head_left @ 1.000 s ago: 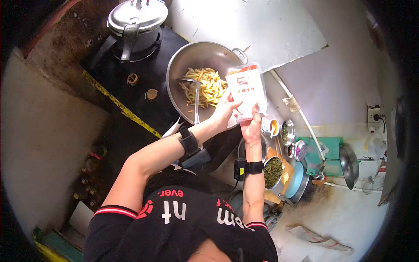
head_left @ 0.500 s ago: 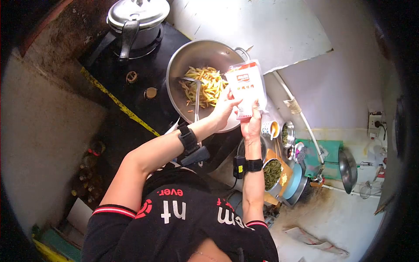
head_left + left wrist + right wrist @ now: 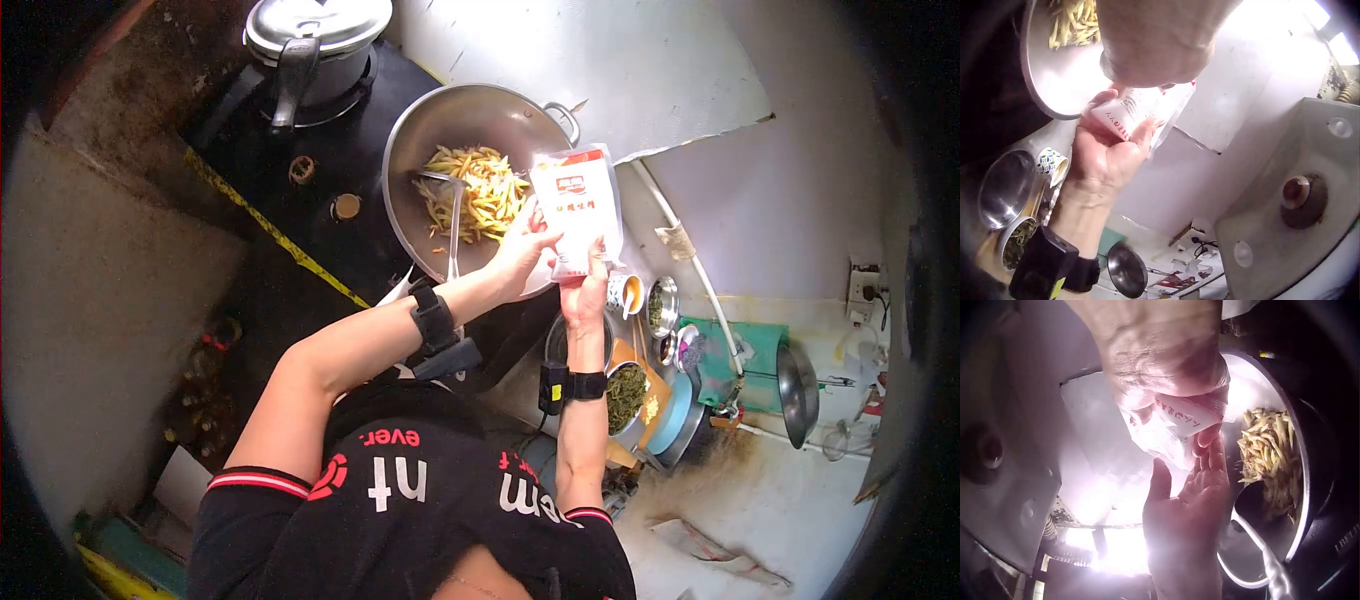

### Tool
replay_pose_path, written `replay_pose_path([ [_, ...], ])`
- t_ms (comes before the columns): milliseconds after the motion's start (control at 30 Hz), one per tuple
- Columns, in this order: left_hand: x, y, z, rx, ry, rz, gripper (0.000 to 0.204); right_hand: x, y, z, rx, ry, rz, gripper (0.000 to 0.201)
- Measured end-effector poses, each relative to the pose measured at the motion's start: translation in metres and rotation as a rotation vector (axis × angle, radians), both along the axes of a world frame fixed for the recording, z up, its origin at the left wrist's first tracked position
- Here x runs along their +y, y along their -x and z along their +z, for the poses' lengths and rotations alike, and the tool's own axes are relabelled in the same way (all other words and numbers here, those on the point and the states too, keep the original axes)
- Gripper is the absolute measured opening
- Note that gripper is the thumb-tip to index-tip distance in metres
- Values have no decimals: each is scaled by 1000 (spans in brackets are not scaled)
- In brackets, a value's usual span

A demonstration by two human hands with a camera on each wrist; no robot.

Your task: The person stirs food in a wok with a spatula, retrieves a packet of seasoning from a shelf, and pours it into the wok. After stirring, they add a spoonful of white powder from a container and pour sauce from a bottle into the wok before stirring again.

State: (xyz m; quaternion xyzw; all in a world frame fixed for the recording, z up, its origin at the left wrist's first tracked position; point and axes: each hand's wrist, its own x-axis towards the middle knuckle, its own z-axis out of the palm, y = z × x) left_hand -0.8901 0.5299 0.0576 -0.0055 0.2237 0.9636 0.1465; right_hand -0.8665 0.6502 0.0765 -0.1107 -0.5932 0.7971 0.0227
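Note:
A white plastic packet [image 3: 582,205] with a red top band and red lettering leans over the right side of a metal wok [image 3: 440,118]. My right hand [image 3: 583,302] grips its lower end, thumb across the printed front. My left hand [image 3: 515,262] is at the packet's left edge; in the right wrist view its fingers reach toward the packet, thumb apart from it. Inside the wok lie yellow strips of food [image 3: 485,195]. A metal cooking spatula [image 3: 457,225] rests among them, handle toward me.
A pressure cooker [image 3: 320,75] stands on the black stove [image 3: 250,165] at the far left. Right of my right arm sit a patterned cup [image 3: 622,292], a pot of dark greens [image 3: 627,395], and several bowls. A pipe [image 3: 690,250] runs along the wall.
The packet and both hands have shifted slightly to the right in view, and the packet's front shows less glare. Both hands stay at the packet; the spatula still rests in the wok.

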Motion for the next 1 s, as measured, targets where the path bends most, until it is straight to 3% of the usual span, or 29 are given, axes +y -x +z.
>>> replay_pose_path([
  [333,9,-19,1,-66,95,-175,60,11,-28,4,-19,53,-75,39],
  [533,17,-8,-3,-18,22,-144,57,8,-20,3,0,-4,-76,38],
  [600,17,-3,-1,11,-126,-94,55,7,-13,-1,-1,70,-90,38],
  [867,12,17,-3,59,27,-34,55,9,5,-10,-23,32,-56,38],
  [1000,7,23,-4,-2,143,-89,55,1,13,-8,-37,41,-49,38],
])
